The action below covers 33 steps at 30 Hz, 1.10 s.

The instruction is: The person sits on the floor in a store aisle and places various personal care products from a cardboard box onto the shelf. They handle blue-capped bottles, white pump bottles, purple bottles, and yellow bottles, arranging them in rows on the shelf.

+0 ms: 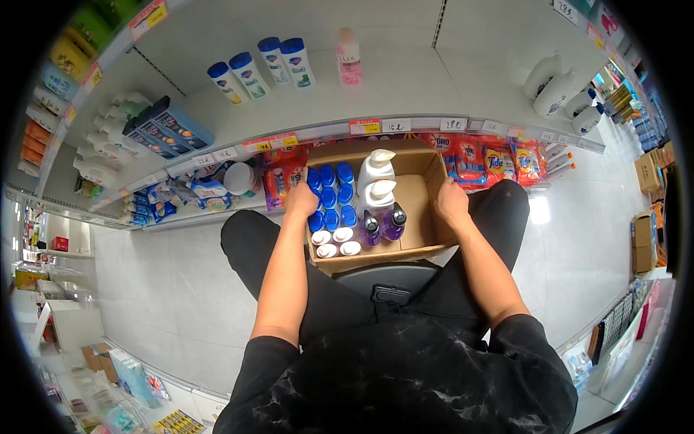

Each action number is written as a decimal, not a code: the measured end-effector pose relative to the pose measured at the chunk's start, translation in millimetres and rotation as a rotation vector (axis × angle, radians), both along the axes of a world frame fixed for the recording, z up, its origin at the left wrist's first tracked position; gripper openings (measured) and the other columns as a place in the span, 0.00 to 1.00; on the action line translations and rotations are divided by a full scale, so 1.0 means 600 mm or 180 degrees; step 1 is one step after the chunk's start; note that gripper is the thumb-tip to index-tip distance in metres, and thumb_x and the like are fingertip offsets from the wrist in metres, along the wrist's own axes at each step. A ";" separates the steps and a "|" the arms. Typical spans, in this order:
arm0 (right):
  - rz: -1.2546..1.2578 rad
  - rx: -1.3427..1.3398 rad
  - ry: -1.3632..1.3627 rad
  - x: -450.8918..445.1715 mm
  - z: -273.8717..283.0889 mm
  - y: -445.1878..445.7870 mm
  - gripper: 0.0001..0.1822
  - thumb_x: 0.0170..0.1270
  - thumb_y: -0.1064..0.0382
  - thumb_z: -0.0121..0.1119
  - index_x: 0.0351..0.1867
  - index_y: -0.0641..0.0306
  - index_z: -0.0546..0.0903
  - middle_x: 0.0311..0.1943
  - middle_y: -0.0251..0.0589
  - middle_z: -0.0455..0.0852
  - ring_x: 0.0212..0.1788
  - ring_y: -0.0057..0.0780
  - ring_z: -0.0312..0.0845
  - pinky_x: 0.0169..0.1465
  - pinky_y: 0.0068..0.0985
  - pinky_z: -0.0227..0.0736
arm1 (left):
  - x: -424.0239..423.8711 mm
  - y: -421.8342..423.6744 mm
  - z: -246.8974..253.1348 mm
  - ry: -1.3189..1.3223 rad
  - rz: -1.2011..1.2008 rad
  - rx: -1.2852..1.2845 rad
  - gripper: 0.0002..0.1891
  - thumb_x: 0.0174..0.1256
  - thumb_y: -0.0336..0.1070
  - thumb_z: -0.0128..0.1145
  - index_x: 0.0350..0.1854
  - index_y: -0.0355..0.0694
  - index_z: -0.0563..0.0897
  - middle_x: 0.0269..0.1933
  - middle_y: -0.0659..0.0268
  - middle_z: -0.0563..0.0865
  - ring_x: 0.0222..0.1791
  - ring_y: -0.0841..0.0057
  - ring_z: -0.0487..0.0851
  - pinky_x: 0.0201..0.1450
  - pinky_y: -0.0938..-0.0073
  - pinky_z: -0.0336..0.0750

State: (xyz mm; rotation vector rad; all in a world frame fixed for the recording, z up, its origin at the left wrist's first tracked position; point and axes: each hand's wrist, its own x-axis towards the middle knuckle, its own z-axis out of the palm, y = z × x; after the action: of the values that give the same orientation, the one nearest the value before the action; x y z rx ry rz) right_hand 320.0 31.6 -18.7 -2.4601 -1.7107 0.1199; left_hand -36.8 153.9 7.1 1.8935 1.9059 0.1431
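An open cardboard box (415,209) stands between my knees, against the lower shelf. My left hand (301,200) grips its left wall and my right hand (451,200) its right wall; some fingertips are hidden. Inside, several blue-capped bottles (328,195) fill the left side in rows. Nearer to me are several white-capped bottles (342,234). Two white pump bottles (374,172) stand upright in the middle, with two purple bottles with black pumps (394,223) on their near side. Bare cardboard shows along the right of the box.
Above the box, a shelf (401,100) carries several blue-capped Safeguard bottles (297,64), a pink Lux bottle (348,59), blue cartons (173,127) and white jugs (554,95). Tide bags (499,163) lie on the lower shelf. A rounded dark grey object (352,278) sits between my thighs.
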 end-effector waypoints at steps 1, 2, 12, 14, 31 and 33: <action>-0.0011 0.0068 0.0058 0.001 0.002 0.004 0.14 0.58 0.70 0.57 0.43 0.77 0.74 0.37 0.66 0.86 0.40 0.59 0.87 0.43 0.45 0.84 | 0.001 0.006 -0.005 0.0053 -0.0037 -0.0015 0.18 0.63 0.32 0.49 0.51 0.29 0.82 0.50 0.36 0.85 0.53 0.42 0.84 0.59 0.51 0.77; -0.0048 0.0158 0.0089 -0.001 0.000 0.000 0.12 0.59 0.70 0.57 0.42 0.77 0.75 0.34 0.66 0.87 0.39 0.59 0.87 0.43 0.46 0.84 | 0.004 0.006 -0.011 0.0100 -0.0078 -0.0056 0.18 0.63 0.32 0.49 0.50 0.29 0.83 0.49 0.36 0.85 0.52 0.42 0.84 0.59 0.51 0.77; -0.0241 0.0062 0.0199 -0.003 -0.015 0.018 0.18 0.59 0.62 0.62 0.42 0.79 0.77 0.32 0.66 0.87 0.38 0.59 0.87 0.44 0.48 0.83 | -0.009 0.022 -0.029 0.0229 -0.0038 -0.0080 0.16 0.61 0.31 0.55 0.50 0.31 0.84 0.47 0.41 0.88 0.51 0.47 0.87 0.54 0.52 0.81; -0.0217 0.0004 0.0177 -0.008 -0.012 0.016 0.20 0.59 0.61 0.64 0.43 0.79 0.76 0.33 0.65 0.87 0.38 0.58 0.87 0.44 0.46 0.83 | -0.012 0.018 -0.024 0.0208 -0.0041 -0.0068 0.15 0.61 0.31 0.55 0.48 0.31 0.85 0.47 0.41 0.88 0.51 0.47 0.87 0.54 0.53 0.81; -0.0054 -0.0991 0.0207 0.005 0.026 0.023 0.27 0.64 0.47 0.62 0.50 0.73 0.84 0.49 0.58 0.88 0.53 0.50 0.86 0.54 0.42 0.82 | -0.006 0.006 -0.009 0.0130 -0.0044 -0.0172 0.18 0.61 0.33 0.56 0.53 0.32 0.84 0.53 0.41 0.86 0.55 0.48 0.85 0.59 0.55 0.79; 0.0111 -0.1665 0.0280 -0.016 0.121 0.039 0.34 0.64 0.36 0.61 0.55 0.67 0.84 0.58 0.54 0.84 0.61 0.48 0.81 0.61 0.43 0.78 | -0.011 0.012 -0.015 0.0185 -0.0046 -0.0290 0.19 0.61 0.33 0.57 0.54 0.33 0.83 0.53 0.42 0.86 0.56 0.48 0.85 0.59 0.55 0.79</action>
State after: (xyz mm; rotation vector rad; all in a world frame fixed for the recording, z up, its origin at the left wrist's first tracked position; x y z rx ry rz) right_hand 310.5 55.0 53.6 -2.7106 -1.8711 0.7568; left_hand -43.6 161.2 -1.7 1.8697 1.9025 -0.0032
